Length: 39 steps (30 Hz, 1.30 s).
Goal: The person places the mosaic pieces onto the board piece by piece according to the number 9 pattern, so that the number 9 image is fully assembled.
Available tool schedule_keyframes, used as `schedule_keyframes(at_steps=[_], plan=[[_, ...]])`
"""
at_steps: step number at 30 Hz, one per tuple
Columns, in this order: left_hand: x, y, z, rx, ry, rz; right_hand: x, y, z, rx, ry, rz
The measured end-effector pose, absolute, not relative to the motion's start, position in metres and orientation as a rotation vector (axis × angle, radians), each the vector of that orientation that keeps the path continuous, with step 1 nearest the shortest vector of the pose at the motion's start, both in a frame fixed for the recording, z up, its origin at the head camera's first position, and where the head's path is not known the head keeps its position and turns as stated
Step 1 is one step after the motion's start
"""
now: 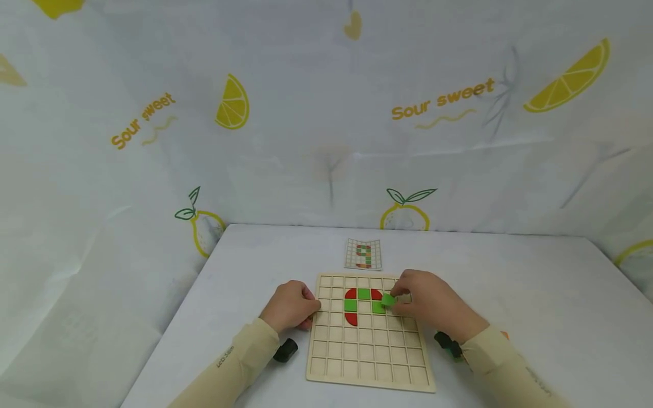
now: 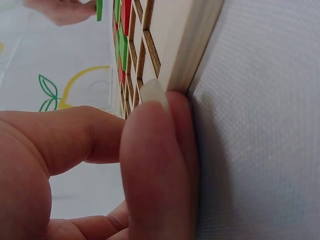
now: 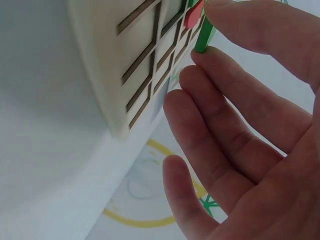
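A wooden grid board (image 1: 367, 351) lies on the table. My left hand (image 1: 292, 306) holds its left edge, the thumb (image 2: 152, 145) against the rim in the left wrist view. Above the upper right part of the grid, my right hand (image 1: 433, 300) pinches a green square tile (image 1: 388, 299) between thumb and index finger. That tile (image 3: 204, 39) is tilted in the right wrist view. On the board are several tiles: rounded red ones, such as the lower red piece (image 1: 351, 319), and green squares, such as the left green square (image 1: 350, 305).
Behind the board lies a pattern card (image 1: 363, 254) showing a red, green and orange figure on a grid. A black object (image 1: 285, 350) is by the left wrist, another black object (image 1: 448, 344) by the right. Partly hidden orange and green bits show near the right forearm. A lemon-print cloth (image 1: 316, 187) hangs behind.
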State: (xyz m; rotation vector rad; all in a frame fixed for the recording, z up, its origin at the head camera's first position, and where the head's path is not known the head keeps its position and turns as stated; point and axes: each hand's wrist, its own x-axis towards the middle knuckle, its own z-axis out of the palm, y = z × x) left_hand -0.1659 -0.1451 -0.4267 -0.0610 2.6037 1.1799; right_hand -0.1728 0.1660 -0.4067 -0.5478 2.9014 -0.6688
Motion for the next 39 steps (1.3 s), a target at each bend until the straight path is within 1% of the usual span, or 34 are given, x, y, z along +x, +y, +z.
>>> schedule_keyframes(at_steps=[8, 15, 22, 39], plan=[[-0.166, -0.145, -0.426, -0.058, 2.605, 1.184, -0.168, 0.144, -0.407, -0.508, 2.879, -0.649], [-0.168, -0.145, -0.426, -0.063, 2.608, 1.182, -0.163, 0.134, -0.409, -0.722, 2.915, -0.578], [-0.168, -0.146, -0.43, -0.055, 2.614, 1.176, -0.158, 0.129, -0.413, -0.859, 2.944, -0.526], [-0.164, -0.145, -0.423, -0.031, 2.615, 1.181, -0.154, 0.122, -0.418, -0.949, 2.982, -0.474]])
